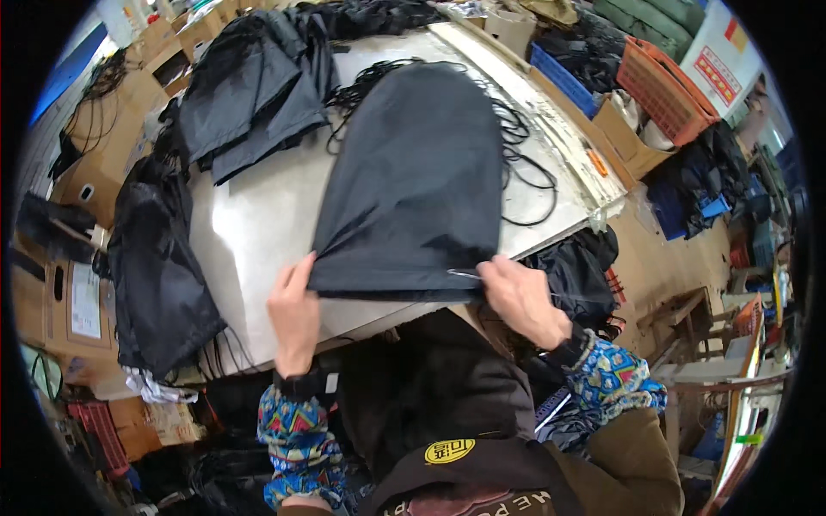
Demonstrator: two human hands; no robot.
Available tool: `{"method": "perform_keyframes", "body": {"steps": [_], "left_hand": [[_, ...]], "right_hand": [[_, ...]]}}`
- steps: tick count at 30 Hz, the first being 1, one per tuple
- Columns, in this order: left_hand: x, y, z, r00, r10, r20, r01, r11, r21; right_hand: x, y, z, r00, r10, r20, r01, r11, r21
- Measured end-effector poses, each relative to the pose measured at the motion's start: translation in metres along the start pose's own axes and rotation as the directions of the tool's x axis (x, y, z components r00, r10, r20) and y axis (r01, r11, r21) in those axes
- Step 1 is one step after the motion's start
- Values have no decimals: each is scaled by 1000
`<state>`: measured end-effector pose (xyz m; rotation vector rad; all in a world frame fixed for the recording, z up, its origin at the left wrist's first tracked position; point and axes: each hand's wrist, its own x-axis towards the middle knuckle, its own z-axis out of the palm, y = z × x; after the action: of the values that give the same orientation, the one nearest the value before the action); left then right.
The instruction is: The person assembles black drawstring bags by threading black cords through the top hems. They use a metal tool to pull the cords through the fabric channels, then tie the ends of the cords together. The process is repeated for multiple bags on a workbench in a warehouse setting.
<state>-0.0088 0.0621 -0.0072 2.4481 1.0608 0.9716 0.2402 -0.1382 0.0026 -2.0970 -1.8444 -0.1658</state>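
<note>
Roughly, I took the black fabric bag (413, 172) as landmark; it lay flat on the pale worktable (249, 232), hem edge toward me. Far left of bag, a dark pile (159, 267) hung over the table edge; up-left, more black pieces (249, 95). Left hand (295, 314) pinched the bag's near-left corner, thumb + fingers closed on cloth. Right hand (520, 297) gripped the near-right corner w/ a thin metal tool (465, 275) at the hem, fingers closed narrow. Black cords (525, 172) lay right of bag, orange crate (662, 86) beyond. My call: keep both corners taut + level, hem flat, so the tool would feed straight w/o bunching.
</note>
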Motion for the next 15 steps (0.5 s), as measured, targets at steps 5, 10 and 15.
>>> {"method": "perform_keyframes", "body": {"steps": [5, 10, 15], "left_hand": [[-34, -48, -21, 975, -200, -100, 221, 926, 306], [-33, -52, -27, 950, -290, -118, 309, 805, 506], [-20, -66, -27, 964, -247, -103, 266, 837, 479]], "right_hand": [[26, -10, -6, 980, -123, 156, 53, 918, 393], [26, 75, 0, 939, 327, 105, -334, 941, 60], [25, 125, -19, 917, 400, -13, -398, 915, 65]]}}
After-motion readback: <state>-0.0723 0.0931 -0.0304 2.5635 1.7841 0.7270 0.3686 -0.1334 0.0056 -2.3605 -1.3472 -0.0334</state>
